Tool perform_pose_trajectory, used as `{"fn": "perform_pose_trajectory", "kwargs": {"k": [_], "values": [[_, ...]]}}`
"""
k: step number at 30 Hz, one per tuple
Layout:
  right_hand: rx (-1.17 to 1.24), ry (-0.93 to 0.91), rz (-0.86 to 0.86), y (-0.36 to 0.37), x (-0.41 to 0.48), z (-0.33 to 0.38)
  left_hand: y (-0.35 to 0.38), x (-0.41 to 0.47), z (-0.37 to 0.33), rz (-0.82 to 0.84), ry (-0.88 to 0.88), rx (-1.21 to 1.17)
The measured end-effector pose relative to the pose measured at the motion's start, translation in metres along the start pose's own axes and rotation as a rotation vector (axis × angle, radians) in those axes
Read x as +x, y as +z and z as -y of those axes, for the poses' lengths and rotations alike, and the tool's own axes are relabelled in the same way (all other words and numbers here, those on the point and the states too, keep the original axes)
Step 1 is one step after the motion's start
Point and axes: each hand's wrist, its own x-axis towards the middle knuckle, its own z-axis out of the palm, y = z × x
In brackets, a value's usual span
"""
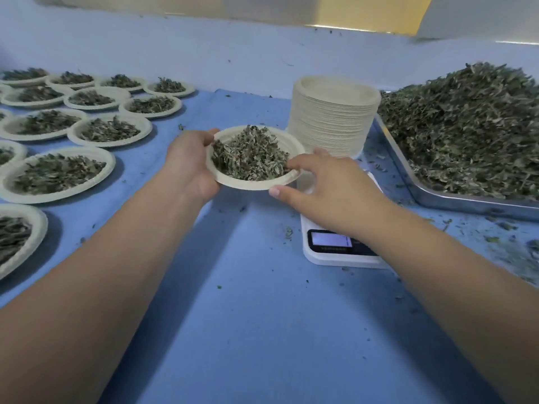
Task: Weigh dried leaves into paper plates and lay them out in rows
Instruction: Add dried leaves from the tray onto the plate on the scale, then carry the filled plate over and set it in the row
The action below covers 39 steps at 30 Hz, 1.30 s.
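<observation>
Two bare forearms reaching forward over a blue worktop [262, 301]. Between them, held above the worktop, one paper plate [253, 182] heaped with dried leaves [250, 154]. Left hand [189, 167] at the plate's left rim, grip closed on it, thumb over the top edge and fingers underneath. Right hand [326, 185] at the plate's near right rim, thumb against the outer edge, fingertips resting inside on the leaves; grip loosely closed around that rim.

Just under the right wrist, one white kitchen scale [335, 243], its lit display facing near; reading too blurred to tell. Behind the scale, one tall stack of empty plates [332, 121], too many to count.

Far right, one metal tray [431, 196] carrying a large mound of loose leaves [463, 126], cut off by the frame edge.

Left side, filled plates [58, 173] laid in rows running from near to far, each with a small pile of leaves. About fifteen visible, several cropped at the left edge, so exact count uncertain. Neighbouring rims touching or just beside each other.

Small leaf crumbs [495, 237] scattered over the worktop, thickest near the tray.
</observation>
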Motion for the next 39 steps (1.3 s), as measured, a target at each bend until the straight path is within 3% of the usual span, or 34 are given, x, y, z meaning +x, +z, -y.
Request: {"fn": "perform_pose_trajectory", "kwargs": {"k": [3,7,8,10,11,12,13,14,16,21,23,31,39], "values": [[-0.057,-0.028,0.004,0.021,0.04,0.02,-0.016,0.023,-0.023,-0.12,0.032,-0.018],[-0.069,-0.012,0.003,0.055,0.104,0.036,-0.03,0.064,-0.038,-0.406,0.152,-0.011],[-0.063,-0.001,0.01,0.065,0.121,0.036,-0.033,0.078,-0.041,-0.508,0.186,0.138],[-0.057,0.024,0.025,0.086,0.154,0.031,-0.038,0.096,-0.042,-0.687,0.254,0.696],[-0.059,0.042,0.035,0.096,0.17,0.027,-0.042,0.109,-0.04,-0.681,0.348,1.137],[-0.058,0.069,0.045,0.106,0.185,0.021,-0.042,0.121,-0.043,-0.717,0.418,1.295],[-0.055,0.103,0.056,0.116,0.199,0.016,-0.041,0.135,-0.046,-0.688,0.451,1.263],[-0.056,0.142,0.063,0.125,0.214,0.012,-0.041,0.145,-0.05,-0.648,0.424,1.079],[-0.071,0.213,0.062,0.142,0.245,0.006,-0.041,0.16,-0.059,-0.494,0.396,0.542],[-0.025,0.353,0.05,0.173,0.326,0.004,-0.041,0.177,-0.041,-0.409,0.561,0.758],[-0.066,0.407,0.08,0.186,0.355,0.008,-0.038,0.184,-0.043,-0.394,0.571,0.71],[-0.175,0.504,0.097,0.212,0.437,-0.004,-0.04,0.204,-0.057,-0.188,0.215,0.08],[-0.261,0.497,0.108,0.221,0.469,-0.016,-0.037,0.211,-0.047,-0.19,0.193,0.152]]}}
